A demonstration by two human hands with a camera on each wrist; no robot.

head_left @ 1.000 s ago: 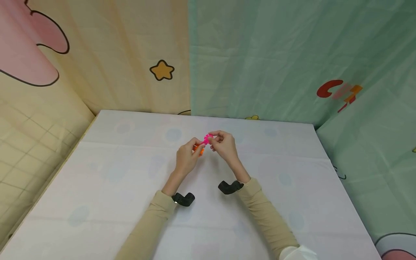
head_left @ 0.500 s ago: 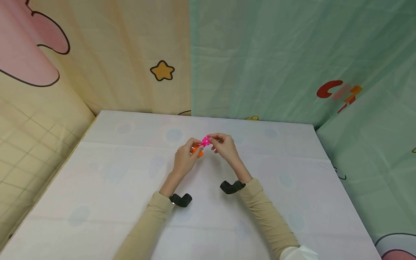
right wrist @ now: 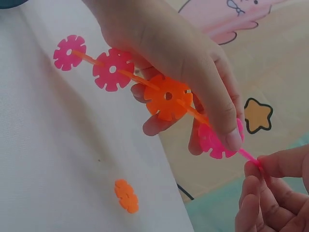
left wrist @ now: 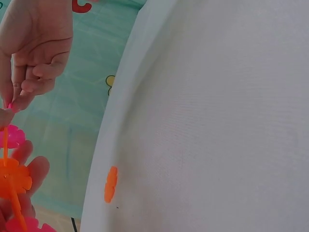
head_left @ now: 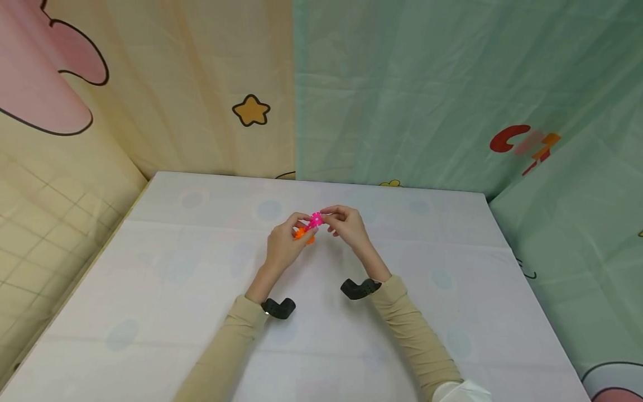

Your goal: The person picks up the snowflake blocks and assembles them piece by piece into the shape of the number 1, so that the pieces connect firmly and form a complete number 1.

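My left hand (head_left: 284, 245) grips a chain of slotted plastic snowflake discs, its thumb and fingers on a pink disc (right wrist: 217, 140) near one end. An orange disc (right wrist: 168, 96) in the chain lies in front of the curled fingers, and more pink and orange discs trail away past the hand. My right hand (head_left: 349, 226) pinches the end pink disc (head_left: 316, 219) between thumb and forefinger. The right wrist view has this end disc edge-on, meeting the pink disc under the left thumb. How deep their slots sit is hidden by the fingertips.
A loose orange disc (right wrist: 126, 195) lies on the white-covered table (head_left: 201, 312), seen below the hands in the right wrist view. Patterned curtains (head_left: 402, 95) hang beyond the table's far edge. Each wrist wears a black camera mount (head_left: 279, 308).
Both hands have drifted slightly left, still together. The end pink disc has moved down and left with the fingers, and the orange discs show a little more.
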